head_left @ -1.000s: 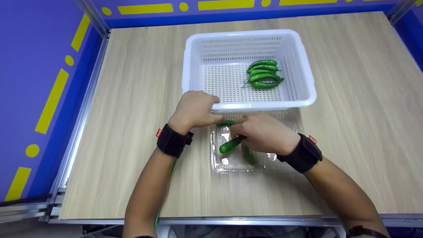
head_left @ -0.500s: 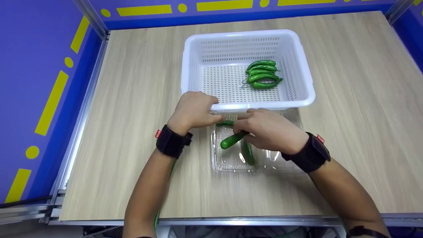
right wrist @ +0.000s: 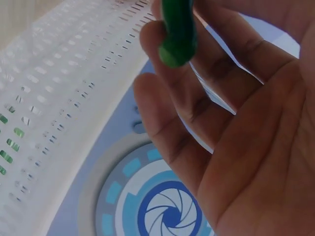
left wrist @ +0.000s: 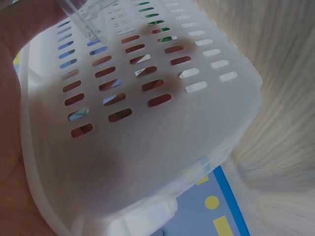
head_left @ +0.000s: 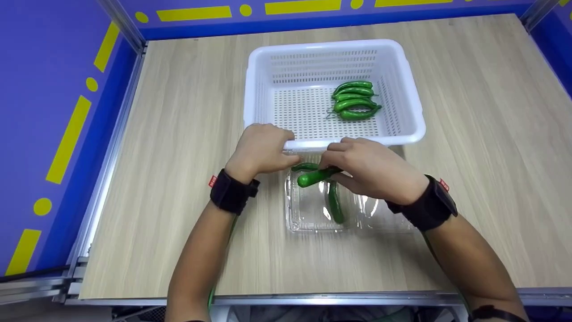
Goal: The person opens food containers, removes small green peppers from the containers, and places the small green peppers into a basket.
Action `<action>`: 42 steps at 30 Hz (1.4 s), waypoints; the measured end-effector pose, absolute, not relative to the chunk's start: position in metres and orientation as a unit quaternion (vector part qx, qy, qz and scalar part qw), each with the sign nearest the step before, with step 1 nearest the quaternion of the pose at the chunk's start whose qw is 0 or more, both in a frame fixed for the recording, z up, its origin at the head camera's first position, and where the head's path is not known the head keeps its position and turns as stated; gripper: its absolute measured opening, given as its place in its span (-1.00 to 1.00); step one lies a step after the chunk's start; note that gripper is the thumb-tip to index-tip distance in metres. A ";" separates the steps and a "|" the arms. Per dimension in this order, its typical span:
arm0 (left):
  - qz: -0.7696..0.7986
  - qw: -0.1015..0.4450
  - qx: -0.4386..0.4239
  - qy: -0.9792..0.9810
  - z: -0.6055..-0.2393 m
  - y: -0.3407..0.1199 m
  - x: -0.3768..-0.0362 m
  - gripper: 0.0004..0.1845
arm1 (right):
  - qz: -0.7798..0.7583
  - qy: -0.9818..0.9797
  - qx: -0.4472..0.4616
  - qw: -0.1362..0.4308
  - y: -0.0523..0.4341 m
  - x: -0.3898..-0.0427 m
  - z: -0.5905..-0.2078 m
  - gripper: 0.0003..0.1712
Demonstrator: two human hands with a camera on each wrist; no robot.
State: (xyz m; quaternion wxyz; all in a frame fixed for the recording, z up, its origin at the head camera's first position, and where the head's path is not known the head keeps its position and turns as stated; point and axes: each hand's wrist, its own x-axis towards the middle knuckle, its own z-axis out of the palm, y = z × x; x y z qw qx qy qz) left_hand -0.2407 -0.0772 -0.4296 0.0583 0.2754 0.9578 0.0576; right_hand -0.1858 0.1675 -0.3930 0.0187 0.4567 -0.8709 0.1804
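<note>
My left hand (head_left: pixel 263 147) grips the near left rim of a white perforated basket (head_left: pixel 348 143), fingers inside it and thumb outside, by the edge of a clear plastic clamshell box (head_left: pixel 308 219). In the left wrist view the fingers show dimly through the basket wall (left wrist: pixel 157 128). My right hand (head_left: pixel 371 170) pinches a green chili pepper (head_left: pixel 312 178) above the box, its blunt end pointing left. The right wrist view shows the same chili pepper (right wrist: pixel 177 39) at my fingertips. Two other chili peppers lie in the box, one lengthwise (head_left: pixel 335 203) and one partly hidden at the back (head_left: pixel 305 167).
Several green chili peppers (head_left: pixel 355 105) lie side by side in the right half of the basket. A wood-grain table (head_left: pixel 178 112) carries everything. Blue walls with yellow marks (head_left: pixel 67 103) stand at the left and back.
My right hand has moved up and slightly right, toward the basket, with the chili pepper in its fingers. The left hand has stayed on the basket rim.
</note>
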 end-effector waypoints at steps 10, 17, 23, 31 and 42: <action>0.064 0.061 0.274 0.958 -0.428 -0.078 -0.239 -0.59 | 0.191 -0.877 0.442 0.003 0.175 -0.190 -0.388 -0.86; 0.064 0.064 0.272 0.958 -0.429 -0.077 -0.239 -0.58 | 0.193 -0.878 0.437 0.024 0.183 -0.193 -0.383 -0.83; 0.063 0.061 0.271 0.959 -0.430 -0.077 -0.240 -0.55 | 0.198 -0.878 0.435 0.035 0.188 -0.197 -0.382 -0.80; 0.068 0.050 0.273 0.958 -0.430 -0.078 -0.238 -0.55 | 0.206 -0.876 0.433 0.050 0.191 -0.201 -0.382 -0.78; 0.061 0.054 0.277 0.957 -0.430 -0.078 -0.239 -0.53 | 0.211 -0.880 0.423 0.046 0.197 -0.204 -0.381 -0.79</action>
